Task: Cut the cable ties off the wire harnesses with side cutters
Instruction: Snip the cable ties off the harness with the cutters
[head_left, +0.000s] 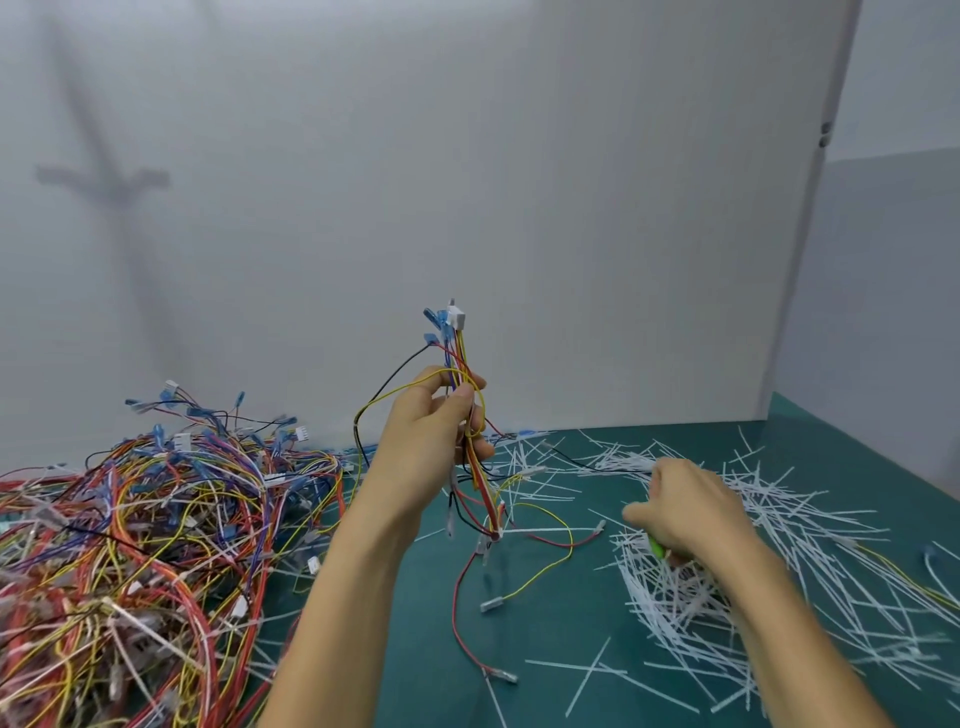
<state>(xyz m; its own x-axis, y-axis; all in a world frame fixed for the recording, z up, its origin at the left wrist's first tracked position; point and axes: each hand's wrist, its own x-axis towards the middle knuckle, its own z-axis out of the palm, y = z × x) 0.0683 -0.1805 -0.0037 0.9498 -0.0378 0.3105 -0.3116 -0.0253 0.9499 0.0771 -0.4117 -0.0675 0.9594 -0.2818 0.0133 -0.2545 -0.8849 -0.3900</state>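
Observation:
My left hand (434, 421) grips a wire harness (470, 457) upright above the green mat, its white connector (456, 315) and blue terminals at the top. Red, yellow and black wires hang below the hand and trail onto the mat. A white cable tie (540, 530) sticks out sideways near the harness's lower end. To the right and lower, my right hand (685, 509) curls round the side cutters (657, 546), of which only a green handle bit shows under the fingers. This hand hovers over a heap of cut white ties (670, 597).
A big tangled pile of coloured harnesses (135, 545) fills the left of the green mat (545, 639). Cut white ties (810, 509) lie scattered across the right side. A white wall panel (467, 182) stands close behind.

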